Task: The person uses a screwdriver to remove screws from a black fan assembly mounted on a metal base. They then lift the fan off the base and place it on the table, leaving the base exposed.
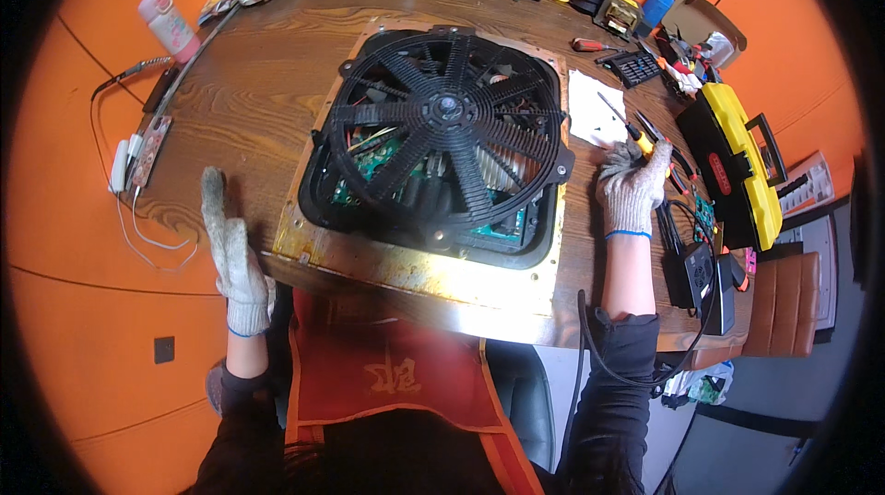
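Head view looked down on a round wooden tabletop [249,89] with a large black plastic fan with a round spoked grille [442,122] lying at its centre, fixed in a square brass-coloured metal plate [406,269] through which green circuit boards and wires showed. The left hand [230,241], in a grey knitted work glove, was at eight o'clock from the fan, open with fingers stretched flat, resting on the wood just beside the plate's edge and holding nothing. The right hand [631,186], gloved the same, was at three o'clock, closed around the yellow-and-black handle of a slim screwdriver [622,122] whose shaft pointed toward eleven o'clock over a white sheet of paper [590,103]. Near it, at two o'clock, sat a yellow-and-black plastic toolbox [737,168], and loose tools lay between the two. At ten o'clock stood a pink bottle [168,23], with a white cable [138,228] and a small narrow circuit board [152,147] at nine o'clock. A red apron [387,371] showed at six o'clock.
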Demonstrator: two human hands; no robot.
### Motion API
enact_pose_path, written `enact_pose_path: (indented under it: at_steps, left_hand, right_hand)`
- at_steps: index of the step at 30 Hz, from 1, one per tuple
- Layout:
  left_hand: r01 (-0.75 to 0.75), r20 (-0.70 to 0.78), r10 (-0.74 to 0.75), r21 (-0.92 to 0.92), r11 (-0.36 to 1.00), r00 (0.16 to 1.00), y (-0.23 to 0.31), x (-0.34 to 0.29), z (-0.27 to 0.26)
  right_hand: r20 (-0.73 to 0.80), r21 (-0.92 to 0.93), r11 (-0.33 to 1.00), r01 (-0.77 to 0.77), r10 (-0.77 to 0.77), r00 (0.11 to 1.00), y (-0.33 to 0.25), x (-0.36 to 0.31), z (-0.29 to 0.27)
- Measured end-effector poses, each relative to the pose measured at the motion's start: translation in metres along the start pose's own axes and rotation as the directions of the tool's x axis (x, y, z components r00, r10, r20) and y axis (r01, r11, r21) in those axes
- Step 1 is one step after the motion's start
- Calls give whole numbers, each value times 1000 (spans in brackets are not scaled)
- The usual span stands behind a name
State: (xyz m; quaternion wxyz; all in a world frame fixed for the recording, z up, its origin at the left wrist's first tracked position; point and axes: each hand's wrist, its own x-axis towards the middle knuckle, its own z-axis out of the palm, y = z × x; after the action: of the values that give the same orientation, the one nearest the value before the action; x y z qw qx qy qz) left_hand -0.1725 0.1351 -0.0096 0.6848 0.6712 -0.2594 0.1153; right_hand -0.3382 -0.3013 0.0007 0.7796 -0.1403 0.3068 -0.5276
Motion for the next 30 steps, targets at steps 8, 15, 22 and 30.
enact_pose_path:
  at_steps: [8,15,22,30]
  left_hand:
    - [-521,498,180,723,453,848,69,7,35]
    - [-667,611,272,647,370,743,73,9,76]
    - [-767,656,400,520,377,641,68,14,84]
    - [-792,678,411,506,341,610,66,17,91]
  right_hand:
    - [-55,-14,1000,-26,26,998,-1,-13,9]
    - [-21,-48,998,-35,34,999,-1,-1,2]
    - [-29,-47,999,-21,20,999,-1,0,5]
    - [-45,2,1000,-27,27,999,-2,-11,8]
